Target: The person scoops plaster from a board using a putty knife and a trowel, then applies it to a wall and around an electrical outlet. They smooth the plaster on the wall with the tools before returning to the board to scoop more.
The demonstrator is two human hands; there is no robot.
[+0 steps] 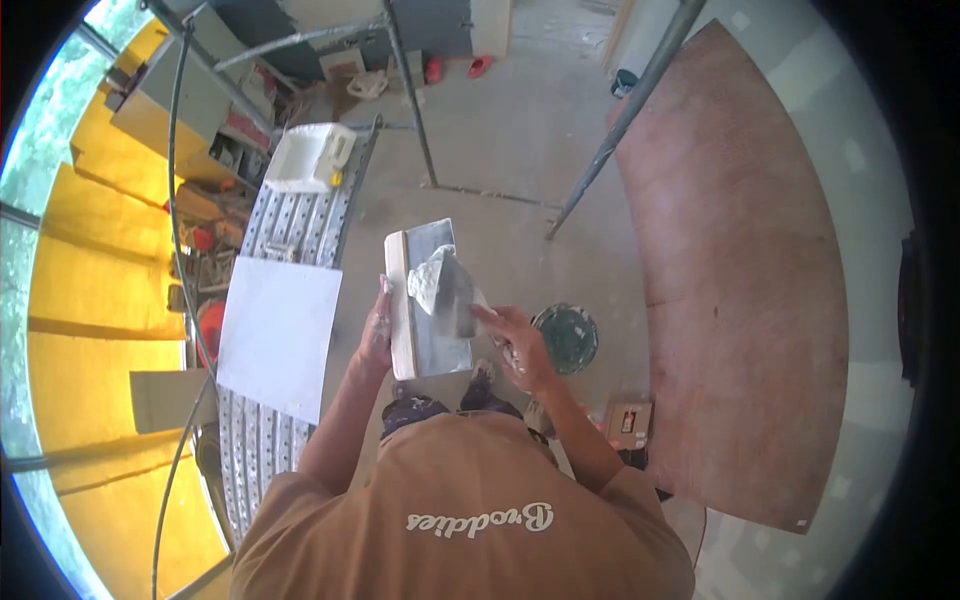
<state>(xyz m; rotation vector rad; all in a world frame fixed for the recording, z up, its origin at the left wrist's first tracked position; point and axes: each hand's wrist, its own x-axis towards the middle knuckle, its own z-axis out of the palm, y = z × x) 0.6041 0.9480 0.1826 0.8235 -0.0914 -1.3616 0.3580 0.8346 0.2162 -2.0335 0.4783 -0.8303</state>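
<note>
My left hand [377,328] is closed around the pale back edge of a wide filling knife [440,352], its metal blade pointing right. My right hand [520,345] grips a smaller putty knife [456,305], laid across the wide blade. A lump of white plaster [432,280] sits where the two blades meet. White smears show on the fingers of both hands. Below and right of the right hand, a round dark green bucket [566,338] stands on the floor.
Left, a perforated metal scaffold plank [262,440] carries a white board [280,335] and a white plastic container [308,158]. Scaffold tubes [620,125] rise ahead. A large reddish-brown sheet [740,290] is on the right, with a small cardboard box [629,424] nearby.
</note>
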